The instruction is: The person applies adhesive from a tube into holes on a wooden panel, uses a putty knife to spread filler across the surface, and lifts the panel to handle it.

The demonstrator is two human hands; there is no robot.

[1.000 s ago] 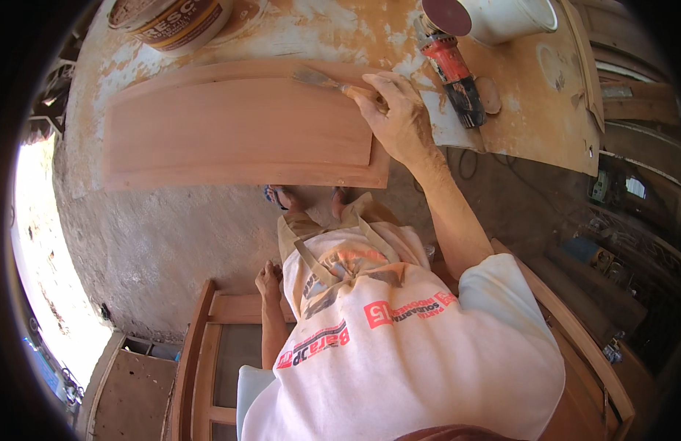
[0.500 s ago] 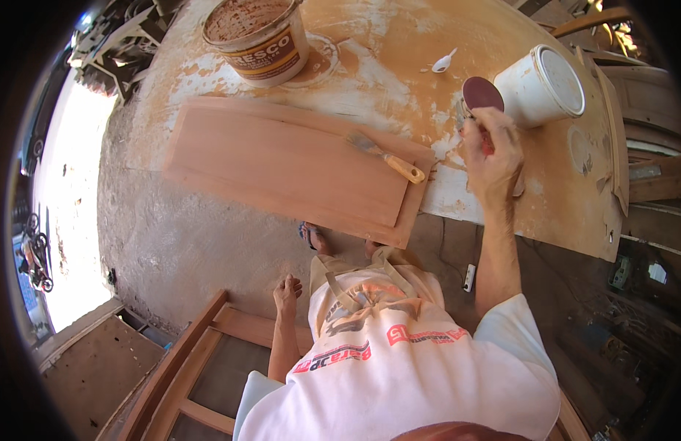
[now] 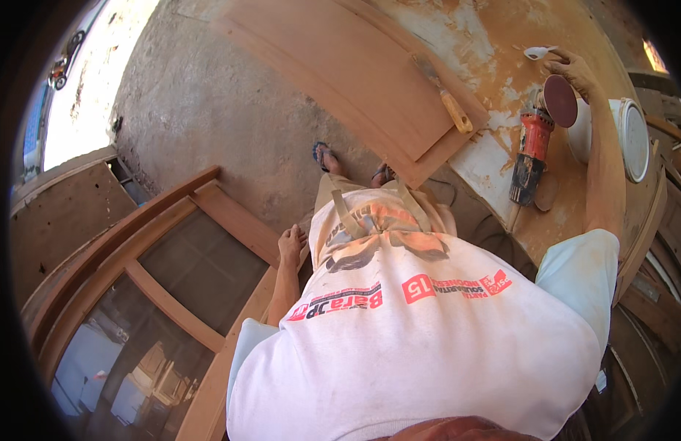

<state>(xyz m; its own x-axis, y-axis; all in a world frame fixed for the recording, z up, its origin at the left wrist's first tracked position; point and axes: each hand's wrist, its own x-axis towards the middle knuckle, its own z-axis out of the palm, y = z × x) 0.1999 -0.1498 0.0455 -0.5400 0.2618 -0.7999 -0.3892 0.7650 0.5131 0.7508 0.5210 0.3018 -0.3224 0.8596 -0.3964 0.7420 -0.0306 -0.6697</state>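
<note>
My right hand (image 3: 573,76) reaches over the work table (image 3: 502,158), its fingers closed at the handle of a small white spoon (image 3: 535,53). Just below that hand lies a red and black angle grinder (image 3: 533,143) with a round maroon sanding disc (image 3: 560,101). A white lidded pail (image 3: 629,140) stands beside it, partly behind my right forearm. My left hand (image 3: 291,243) hangs by my apron with its fingers curled in, and nothing shows in it. On a reddish-brown wooden panel (image 3: 355,81) rests a paintbrush (image 3: 452,106) with a yellowish wooden handle.
At lower left leans a wooden frame (image 3: 164,287) with dark glass panes, close to my left hand. More boards (image 3: 664,309) are stacked beyond the table's right edge. A concrete floor (image 3: 208,95) stretches left of the panel.
The view has swung right and down, and the brown-filled bucket has left it. My right hand has let go of the grinder, which now lies on the table, and moved to the spoon.
</note>
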